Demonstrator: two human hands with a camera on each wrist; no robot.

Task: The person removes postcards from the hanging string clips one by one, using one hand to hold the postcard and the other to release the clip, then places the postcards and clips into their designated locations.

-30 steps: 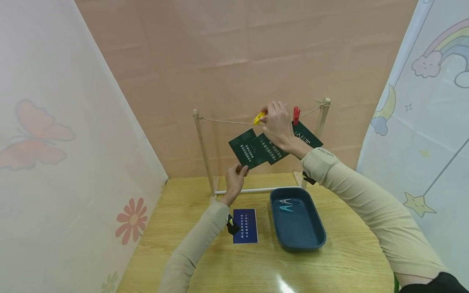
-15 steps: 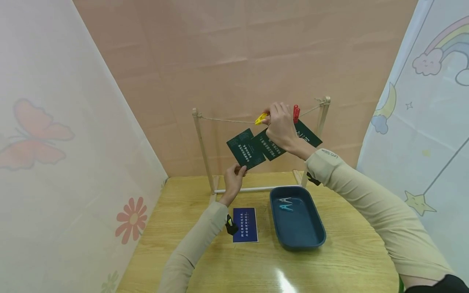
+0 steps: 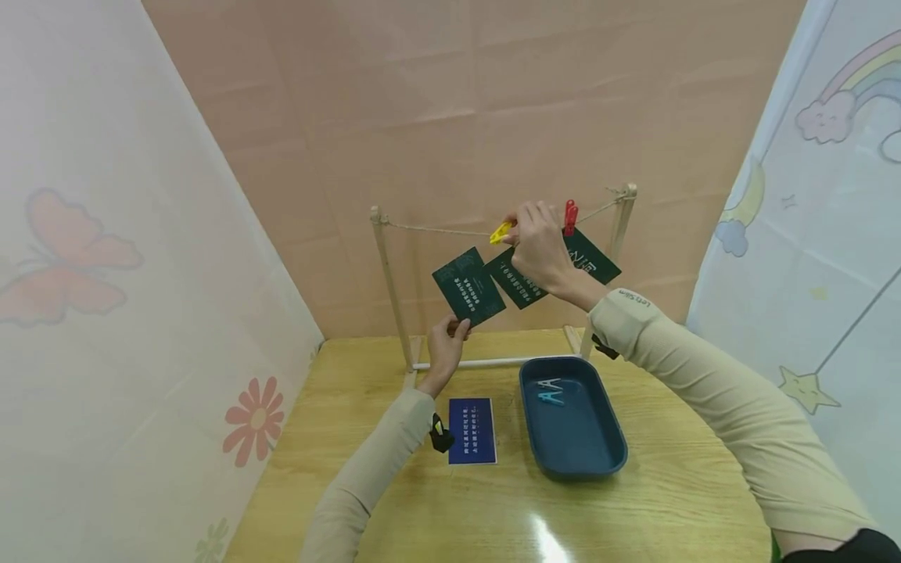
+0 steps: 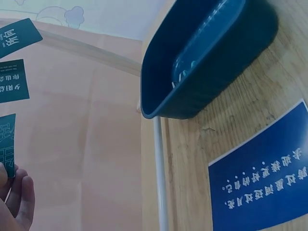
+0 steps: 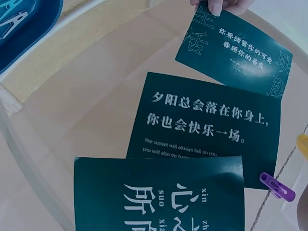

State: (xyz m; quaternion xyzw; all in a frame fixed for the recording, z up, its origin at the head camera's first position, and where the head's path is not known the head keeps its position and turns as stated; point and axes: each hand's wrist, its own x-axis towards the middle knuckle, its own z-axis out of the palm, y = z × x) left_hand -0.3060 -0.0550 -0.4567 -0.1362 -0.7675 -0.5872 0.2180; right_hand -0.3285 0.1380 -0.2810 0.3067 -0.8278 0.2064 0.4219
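My left hand (image 3: 445, 352) pinches the lower corner of a dark green card (image 3: 469, 287) with white lettering, held tilted below the string (image 3: 436, 229). Up at the string, my right hand (image 3: 540, 246) grips a yellow clothespin (image 3: 500, 232); whether its jaws are spread is too small to tell. Right of the held card hangs a second green card (image 5: 207, 115), clipped to the string by a purple clothespin (image 5: 277, 186). This purple clothespin is hidden behind my right hand in the head view. Farther right, a red clothespin (image 3: 570, 217) holds a third green card (image 3: 593, 256).
A wooden frame (image 3: 392, 293) carries the string, with a white rod (image 3: 493, 363) low across it. On the table (image 3: 450, 516) lie a blue card (image 3: 472, 432) and a dark blue tray (image 3: 573, 469). Inside the tray are a white clothespin (image 3: 549, 384) and a light blue clothespin (image 3: 551, 398).
The green card in my left hand has shifted slightly left, and its overlap with the middle card has opened into a small gap. My right hand has moved slightly right with the yellow clothespin.
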